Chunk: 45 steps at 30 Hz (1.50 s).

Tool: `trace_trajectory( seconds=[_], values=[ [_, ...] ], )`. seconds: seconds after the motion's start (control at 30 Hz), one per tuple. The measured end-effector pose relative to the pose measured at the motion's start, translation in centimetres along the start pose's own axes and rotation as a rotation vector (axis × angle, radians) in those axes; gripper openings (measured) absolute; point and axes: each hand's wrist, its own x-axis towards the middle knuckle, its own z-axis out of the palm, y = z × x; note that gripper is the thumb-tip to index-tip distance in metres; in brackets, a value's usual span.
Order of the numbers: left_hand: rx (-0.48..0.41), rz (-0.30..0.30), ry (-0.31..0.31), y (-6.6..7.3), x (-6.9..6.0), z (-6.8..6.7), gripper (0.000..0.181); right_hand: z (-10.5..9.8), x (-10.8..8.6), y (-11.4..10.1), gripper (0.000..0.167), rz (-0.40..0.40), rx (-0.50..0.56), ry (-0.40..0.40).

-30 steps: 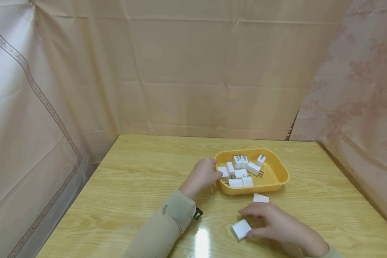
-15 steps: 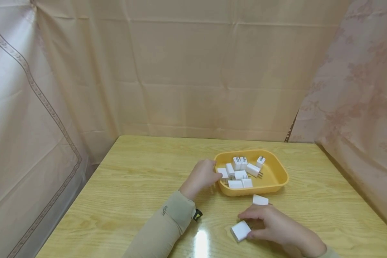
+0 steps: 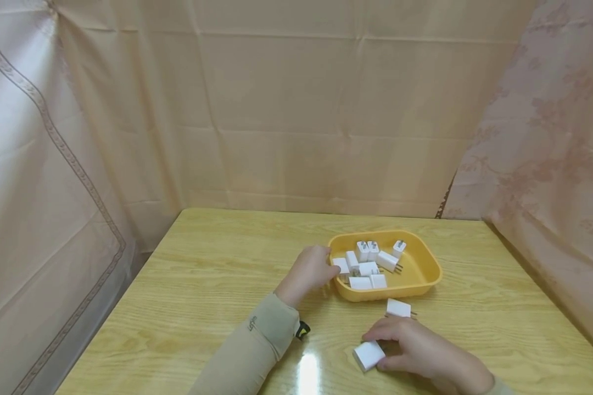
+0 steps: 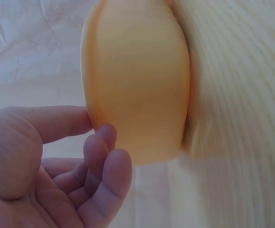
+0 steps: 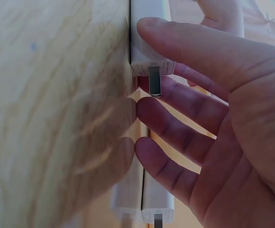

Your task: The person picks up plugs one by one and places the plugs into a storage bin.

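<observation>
In the head view, my left hand holds the left end of a yellow plastic basket. The left wrist view has its thumb at the rim and curled fingertips against the outer wall. White plug chargers lie jumbled inside, several with metal prongs showing. Near the table's front, my right hand pinches a white charger between thumb and index finger. That charger rests on the table, a metal prong pointing toward the palm in the right wrist view. Its other fingertips touch the tabletop.
Another white charger lies on the wooden table between the right hand and the basket, prongs to the right. Beige cloth hangs behind the table, with more cloth along both sides. Light glares off the tabletop near the front.
My right hand has shifted slightly left and its index finger has closed in against the charger. The left hand keeps its place on the basket.
</observation>
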Motion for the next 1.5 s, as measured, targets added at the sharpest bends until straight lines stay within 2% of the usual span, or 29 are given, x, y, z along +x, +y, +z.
trace_trajectory(
  seconds=[0.23, 0.5, 0.8, 0.93, 1.13, 1.23, 1.37, 1.5],
  values=[
    [0.007, 0.007, 0.004, 0.0, -0.1, -0.1, 0.053, 0.2, 0.1, 0.2, 0.033, -0.047, -0.040, 0.019],
    [-0.001, -0.002, -0.001, 0.0, 0.0, 0.0, 0.055, 0.2, 0.1, 0.0, 0.031, 0.002, -0.023, 0.004],
    [-0.014, -0.014, 0.003, 0.0, 0.2, 0.0, 0.056, -0.3, 0.1, -0.1, 0.031, -0.008, -0.026, 0.014],
    [-0.016, -0.007, 0.003, -0.1, 0.2, 0.0, 0.056, -0.4, -0.2, 0.1, 0.031, -0.038, -0.047, 0.065],
    [-0.005, 0.003, 0.007, -0.1, 0.1, 0.0, 0.055, -0.8, -0.7, 0.1, 0.030, -0.154, -0.172, 0.209],
    [-0.005, 0.008, 0.008, -0.1, 0.2, 0.0, 0.053, -1.2, -0.9, 0.0, 0.030, -0.151, -0.183, 0.235],
    [0.011, 0.023, 0.017, -0.2, 0.2, 0.0, 0.033, -1.8, -1.1, -0.1, 0.030, -0.123, -0.185, 0.237],
    [0.025, 0.036, 0.024, -0.2, 0.3, 0.0, 0.012, -2.4, -1.2, -0.2, 0.034, -0.130, -0.215, 0.263]
  ],
)
